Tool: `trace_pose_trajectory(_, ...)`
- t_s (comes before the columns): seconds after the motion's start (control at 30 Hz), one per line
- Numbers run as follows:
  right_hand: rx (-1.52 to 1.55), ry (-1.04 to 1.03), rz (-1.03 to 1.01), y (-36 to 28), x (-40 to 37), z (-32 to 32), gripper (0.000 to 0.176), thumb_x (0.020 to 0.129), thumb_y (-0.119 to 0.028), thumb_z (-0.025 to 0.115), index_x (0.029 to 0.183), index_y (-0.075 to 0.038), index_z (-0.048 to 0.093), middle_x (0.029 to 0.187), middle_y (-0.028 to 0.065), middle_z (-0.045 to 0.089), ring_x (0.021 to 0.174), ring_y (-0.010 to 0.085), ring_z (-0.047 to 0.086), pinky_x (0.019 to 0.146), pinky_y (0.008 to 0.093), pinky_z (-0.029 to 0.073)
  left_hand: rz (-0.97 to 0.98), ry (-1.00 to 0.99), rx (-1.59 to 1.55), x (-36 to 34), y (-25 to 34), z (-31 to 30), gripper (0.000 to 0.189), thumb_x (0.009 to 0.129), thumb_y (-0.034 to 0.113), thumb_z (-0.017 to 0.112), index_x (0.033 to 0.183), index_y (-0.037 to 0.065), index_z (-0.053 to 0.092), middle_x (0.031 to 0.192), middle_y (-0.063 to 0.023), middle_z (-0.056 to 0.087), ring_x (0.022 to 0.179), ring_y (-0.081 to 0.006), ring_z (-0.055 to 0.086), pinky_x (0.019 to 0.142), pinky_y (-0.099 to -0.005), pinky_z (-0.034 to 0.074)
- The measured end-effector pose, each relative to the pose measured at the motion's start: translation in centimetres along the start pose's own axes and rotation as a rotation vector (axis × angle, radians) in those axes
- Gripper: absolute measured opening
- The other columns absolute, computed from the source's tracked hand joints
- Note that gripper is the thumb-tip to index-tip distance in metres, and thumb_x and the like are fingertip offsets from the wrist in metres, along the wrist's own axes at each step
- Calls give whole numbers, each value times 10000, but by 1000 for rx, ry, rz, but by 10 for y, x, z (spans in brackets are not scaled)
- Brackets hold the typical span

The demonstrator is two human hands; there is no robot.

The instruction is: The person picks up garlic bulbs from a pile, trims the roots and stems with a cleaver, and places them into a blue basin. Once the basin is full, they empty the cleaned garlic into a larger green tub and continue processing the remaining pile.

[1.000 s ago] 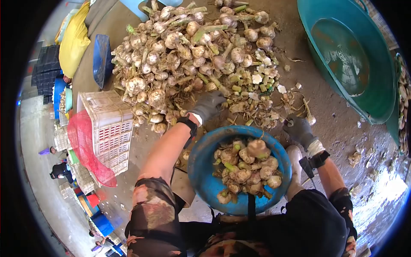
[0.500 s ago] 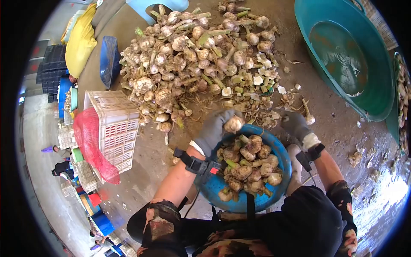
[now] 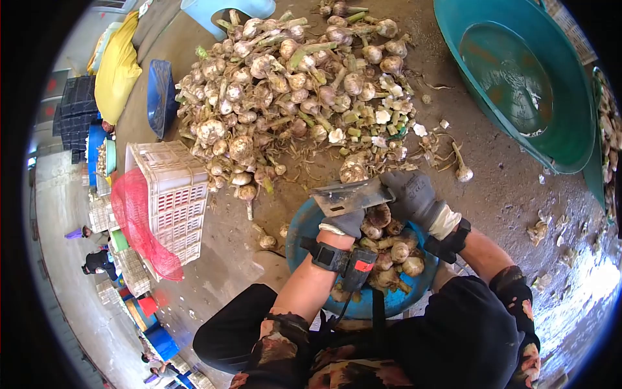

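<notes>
My gloved left hand point(image 3: 345, 223) is over the rim of the blue basin point(image 3: 299, 227), its fingers hidden behind a blade. Just beyond that blade a garlic bulb point(image 3: 354, 170) shows, lined up with the hidden fingers, which appear closed on it. My gloved right hand point(image 3: 412, 198) is closed around the end of a broad, worn metal knife point(image 3: 346, 197), whose flat blade lies across in front of my left hand. Several garlic bulbs point(image 3: 387, 262) with short stems fill the basin between my knees.
A large garlic heap point(image 3: 278, 97) spreads ahead, with cut stems point(image 3: 363, 123) at its near right side. To the left stand a white crate point(image 3: 175, 201) with red netting point(image 3: 139, 220) and a blue scoop-shaped container point(image 3: 161, 97). A big green tub point(image 3: 512, 84) stands at the right.
My left hand, with the garlic bulb, has moved slightly right. My right hand has come left from beside the basin, and the knife now lies plainly across in front of my left hand.
</notes>
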State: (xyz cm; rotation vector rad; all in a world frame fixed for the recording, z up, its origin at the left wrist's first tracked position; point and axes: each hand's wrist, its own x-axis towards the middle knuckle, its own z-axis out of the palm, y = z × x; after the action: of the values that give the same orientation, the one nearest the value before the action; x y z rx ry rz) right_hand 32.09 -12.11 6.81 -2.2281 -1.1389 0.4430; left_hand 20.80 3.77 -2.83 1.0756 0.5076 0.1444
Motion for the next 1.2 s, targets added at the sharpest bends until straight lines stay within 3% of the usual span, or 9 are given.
trace_pose_trajectory(0.23, 59, 12, 18, 30, 7, 11, 222, 660, -185, 597, 854, -99, 531, 778, 105, 579, 731, 287, 578, 638, 375, 454, 20, 279, -180, -11, 56, 64, 170, 816, 195, 518, 918, 60, 524, 863, -88, 544, 774, -141, 565, 516, -242, 459)
trace_pose_trajectory(0.3, -197, -147, 241, 78, 1, 39, 226, 672, -188, 591, 885, -114, 571, 806, 129, 606, 778, 292, 586, 685, 381, 459, -190, -40, -130, -20, 87, 65, 180, 810, 151, 504, 953, 44, 529, 860, -82, 565, 752, -144, 564, 559, -272, 467)
trace_pose_trajectory(0.33, -149, -182, 425, 81, -7, 23, 236, 681, -200, 588, 903, -121, 582, 819, 137, 611, 797, 297, 586, 703, 386, 458, -491, 120, -690, -26, 112, 82, 168, 805, 165, 510, 905, 37, 553, 787, -59, 586, 739, -129, 557, 596, -282, 462)
trace_pose_trajectory(0.37, -108, -220, 590, 86, -11, 7, 247, 689, -212, 584, 922, -129, 594, 831, 145, 616, 816, 302, 586, 721, 391, 457, -23, -182, 78, -36, 131, 96, 217, 823, 236, 499, 867, 35, 566, 782, -54, 585, 744, -131, 555, 601, -274, 456)
trace_pose_trajectory(0.43, -156, -188, 652, 103, -27, 15, 292, 690, -250, 591, 955, -126, 585, 829, 152, 613, 822, 323, 578, 728, 402, 453, -217, -696, 313, -29, 148, 79, 297, 858, 260, 432, 932, -14, 519, 829, -92, 572, 745, -189, 560, 693, -292, 458)
trace_pose_trajectory(0.67, 30, -196, 667, 87, -27, 20, 333, 674, -301, 611, 941, -104, 579, 837, 183, 604, 826, 338, 572, 730, 400, 449, -417, 599, 43, 96, 130, -57, 154, 831, 198, 518, 896, 60, 537, 774, -41, 567, 637, -173, 547, 548, -291, 485)
trace_pose_trajectory(0.8, 24, -224, 666, 87, -26, 21, 316, 671, -290, 622, 919, -98, 578, 846, 168, 606, 832, 332, 572, 720, 401, 445, -317, 720, 162, 141, 119, -64, 118, 821, 164, 548, 858, 53, 547, 718, -37, 548, 602, -161, 526, 532, -291, 477)
trace_pose_trajectory(0.9, 58, -208, 695, 92, -34, 16, 319, 669, -285, 631, 924, -101, 579, 851, 158, 607, 831, 321, 574, 717, 395, 446, -277, 508, -33, 134, 117, -93, 120, 797, 168, 597, 816, 53, 568, 602, -52, 545, 494, -147, 509, 467, -263, 443)
trace_pose_trajectory(1.2, 163, -64, 516, 53, 1, 3, 268, 697, -279, 587, 928, -144, 582, 805, 127, 616, 747, 314, 590, 688, 383, 467, -357, -9, -200, 33, 130, 1, 252, 876, 234, 466, 957, 10, 546, 868, -103, 588, 813, -204, 581, 681, -314, 499)
